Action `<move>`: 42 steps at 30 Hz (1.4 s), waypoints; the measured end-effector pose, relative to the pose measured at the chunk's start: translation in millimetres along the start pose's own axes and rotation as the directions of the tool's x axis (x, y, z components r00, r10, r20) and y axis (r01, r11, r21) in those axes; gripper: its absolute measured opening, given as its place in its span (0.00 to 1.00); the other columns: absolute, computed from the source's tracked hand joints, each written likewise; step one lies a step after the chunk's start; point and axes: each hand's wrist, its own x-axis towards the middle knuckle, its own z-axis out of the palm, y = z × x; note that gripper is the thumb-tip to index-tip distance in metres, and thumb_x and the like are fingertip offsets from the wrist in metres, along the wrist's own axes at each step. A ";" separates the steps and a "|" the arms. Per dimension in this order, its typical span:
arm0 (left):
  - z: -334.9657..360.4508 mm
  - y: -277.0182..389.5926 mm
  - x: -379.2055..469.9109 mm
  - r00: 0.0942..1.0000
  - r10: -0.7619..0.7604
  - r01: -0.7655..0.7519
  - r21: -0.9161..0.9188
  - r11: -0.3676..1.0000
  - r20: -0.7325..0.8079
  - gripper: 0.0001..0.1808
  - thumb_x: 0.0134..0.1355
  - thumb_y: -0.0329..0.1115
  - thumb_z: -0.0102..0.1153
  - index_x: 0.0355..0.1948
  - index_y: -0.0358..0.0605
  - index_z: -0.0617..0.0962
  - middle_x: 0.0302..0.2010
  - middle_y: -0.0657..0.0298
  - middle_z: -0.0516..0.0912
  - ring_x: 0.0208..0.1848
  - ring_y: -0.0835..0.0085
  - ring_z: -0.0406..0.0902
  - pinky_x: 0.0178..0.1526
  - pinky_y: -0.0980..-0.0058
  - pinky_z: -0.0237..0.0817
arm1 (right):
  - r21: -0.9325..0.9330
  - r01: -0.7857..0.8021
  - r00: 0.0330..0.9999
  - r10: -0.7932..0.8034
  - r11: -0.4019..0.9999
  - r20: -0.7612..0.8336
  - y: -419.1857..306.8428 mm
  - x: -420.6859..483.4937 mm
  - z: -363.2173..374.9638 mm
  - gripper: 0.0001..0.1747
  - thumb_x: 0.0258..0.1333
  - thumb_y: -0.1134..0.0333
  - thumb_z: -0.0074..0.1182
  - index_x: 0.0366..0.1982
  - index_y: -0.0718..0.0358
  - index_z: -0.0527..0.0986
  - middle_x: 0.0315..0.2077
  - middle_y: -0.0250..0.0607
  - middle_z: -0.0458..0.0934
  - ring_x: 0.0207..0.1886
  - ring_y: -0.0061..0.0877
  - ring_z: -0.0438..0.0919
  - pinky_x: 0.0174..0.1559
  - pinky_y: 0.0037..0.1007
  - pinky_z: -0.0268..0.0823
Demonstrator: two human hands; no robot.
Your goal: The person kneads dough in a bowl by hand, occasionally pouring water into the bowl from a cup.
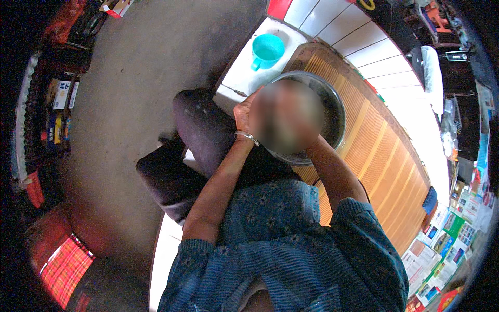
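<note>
A round metal basin stands before me near my lap, partly on a slatted bamboo mat. At the basin's left side is my left hand, its fingers bent and running into a blurred patch. A bracelet circles that wrist. My right hand reaches over the basin from the right and lies almost wholly inside the blur. What either hand holds and what the basin contains are hidden there. Just beyond the basin, a turquoise plastic mug rests on a white tiled ledge, its handle towards me.
White wall tiles border the mat's far right side. Bare concrete floor stretches to the left, with cartons on a dark shelf beyond. Printed sheets cover the lower right. A red plaid cloth is at lower left.
</note>
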 end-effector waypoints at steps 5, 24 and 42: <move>5.0 12.0 -2.3 1.000 0.000 0.001 0.066 0.998 -0.017 0.15 0.55 0.23 0.53 0.44 0.40 0.80 0.36 0.64 0.82 0.36 0.80 0.75 0.44 0.80 0.65 | 0.079 0.205 0.879 -0.219 0.976 0.424 7.1 9.7 -36.8 0.16 0.41 0.61 0.55 0.33 0.61 0.72 0.31 0.48 0.76 0.38 0.43 0.74 0.40 0.43 0.66; 10.1 14.6 -6.7 0.973 0.218 -0.178 0.352 0.919 -0.077 0.14 0.54 0.24 0.54 0.42 0.44 0.80 0.27 0.58 0.82 0.25 0.81 0.72 0.30 0.79 0.66 | -0.341 0.236 0.872 -0.043 0.910 0.488 45.4 -72.1 -89.3 0.21 0.40 0.63 0.53 0.41 0.60 0.73 0.39 0.45 0.74 0.45 0.39 0.69 0.46 0.44 0.58; 0.9 -10.6 -3.9 0.981 0.193 -0.165 0.404 0.900 -0.029 0.16 0.54 0.24 0.52 0.44 0.44 0.80 0.28 0.63 0.82 0.26 0.82 0.71 0.33 0.79 0.65 | 0.132 -0.273 0.824 0.160 0.953 0.544 19.4 -44.0 -94.5 0.16 0.40 0.57 0.59 0.27 0.61 0.73 0.23 0.47 0.77 0.31 0.43 0.77 0.32 0.41 0.69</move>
